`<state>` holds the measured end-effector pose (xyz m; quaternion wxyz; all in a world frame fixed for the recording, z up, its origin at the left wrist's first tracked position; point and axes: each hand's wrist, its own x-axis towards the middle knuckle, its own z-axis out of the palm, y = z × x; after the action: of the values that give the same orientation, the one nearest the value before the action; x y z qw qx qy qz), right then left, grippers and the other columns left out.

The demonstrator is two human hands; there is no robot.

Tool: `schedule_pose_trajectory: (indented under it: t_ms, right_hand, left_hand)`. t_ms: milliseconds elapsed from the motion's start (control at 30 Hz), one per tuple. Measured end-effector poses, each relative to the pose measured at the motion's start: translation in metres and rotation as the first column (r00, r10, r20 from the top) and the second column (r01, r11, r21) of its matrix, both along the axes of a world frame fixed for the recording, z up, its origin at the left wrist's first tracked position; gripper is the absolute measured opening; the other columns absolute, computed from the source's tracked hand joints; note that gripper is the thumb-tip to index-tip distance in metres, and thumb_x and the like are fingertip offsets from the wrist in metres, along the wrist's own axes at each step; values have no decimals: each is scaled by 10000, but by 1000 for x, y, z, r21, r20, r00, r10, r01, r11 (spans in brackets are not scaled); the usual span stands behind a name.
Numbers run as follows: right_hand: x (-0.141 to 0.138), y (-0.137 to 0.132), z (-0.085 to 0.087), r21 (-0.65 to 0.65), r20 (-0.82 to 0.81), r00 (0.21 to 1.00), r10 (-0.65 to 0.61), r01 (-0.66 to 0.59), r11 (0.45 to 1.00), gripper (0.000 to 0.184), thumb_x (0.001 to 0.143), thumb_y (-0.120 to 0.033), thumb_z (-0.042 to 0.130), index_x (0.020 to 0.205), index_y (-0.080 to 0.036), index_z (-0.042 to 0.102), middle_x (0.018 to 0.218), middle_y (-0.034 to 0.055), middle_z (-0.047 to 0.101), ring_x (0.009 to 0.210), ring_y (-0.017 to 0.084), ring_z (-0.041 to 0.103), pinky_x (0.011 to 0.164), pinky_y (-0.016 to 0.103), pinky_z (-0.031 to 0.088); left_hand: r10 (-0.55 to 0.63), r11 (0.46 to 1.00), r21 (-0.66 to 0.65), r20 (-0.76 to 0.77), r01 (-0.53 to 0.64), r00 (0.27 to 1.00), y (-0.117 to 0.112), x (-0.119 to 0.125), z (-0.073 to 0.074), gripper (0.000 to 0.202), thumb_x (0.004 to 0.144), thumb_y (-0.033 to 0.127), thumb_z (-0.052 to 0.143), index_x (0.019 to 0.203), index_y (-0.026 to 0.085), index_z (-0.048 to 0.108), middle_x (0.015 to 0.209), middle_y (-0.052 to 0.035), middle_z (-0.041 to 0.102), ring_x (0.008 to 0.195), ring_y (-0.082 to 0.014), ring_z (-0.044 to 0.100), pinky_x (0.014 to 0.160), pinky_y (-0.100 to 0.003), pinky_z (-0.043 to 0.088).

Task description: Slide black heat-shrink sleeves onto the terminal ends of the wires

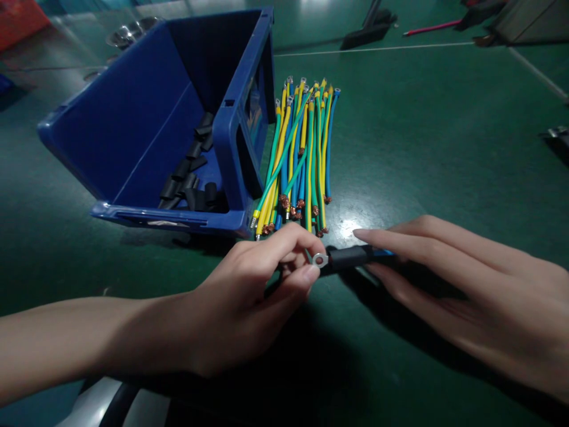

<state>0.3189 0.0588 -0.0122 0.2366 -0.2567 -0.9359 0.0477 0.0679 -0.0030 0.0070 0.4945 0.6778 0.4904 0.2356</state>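
My left hand (253,290) pinches the silver ring terminal (319,259) at the end of a blue wire, thumb and forefinger closed on it. A black sleeve (351,257) covers the wire just behind the terminal. My right hand (462,284) holds that sleeved wire (382,254) between its long fingers, palm down on the green table (422,148). Just beyond both hands lies a bundle of yellow, green and blue wires (302,154) with ring terminals at the far end and bare copper at the near end.
A blue plastic bin (146,124) lies tipped on its side to the left of the bundle, with several black sleeve pieces (191,178) inside. Dark tools and a red rod (429,28) lie at the far edge. A metal dish (128,32) sits behind the bin.
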Motion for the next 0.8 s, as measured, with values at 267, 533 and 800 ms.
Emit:
schedule_pose_trajectory:
  t_ms: [267, 533, 800]
  right_hand:
    - [-2, -1, 3, -15, 51, 999, -9, 10, 1000, 221, 1000, -170, 514, 1193, -239, 594, 923, 7, 681, 709, 121, 635, 653, 251, 493]
    - [0, 0, 0, 6, 60, 998, -6, 6, 1000, 240, 993, -176, 529, 1211, -238, 607, 907, 8, 661, 691, 126, 616, 600, 267, 452]
    - [1, 1, 1, -7, 64, 997, 40, -40, 999, 242, 1004, -190, 510, 1230, -226, 587, 845, -5, 624, 662, 123, 582, 604, 261, 446]
  left_hand:
    - [-50, 999, 10, -2, 50, 999, 4, 0, 2, 150, 1068, 300, 390, 1035, 196, 492, 721, 40, 518, 546, -102, 437, 505, -223, 353]
    - [-66, 997, 34, -66, 68, 996, 4, 1, 6, 138, 1057, 273, 387, 1010, 199, 493, 688, 55, 481, 573, -115, 452, 537, -232, 361]
    - [-53, 995, 89, -22, 55, 998, 3, 2, 7, 128, 1025, 238, 470, 969, 169, 562, 726, 55, 510, 612, -93, 473, 565, -205, 378]
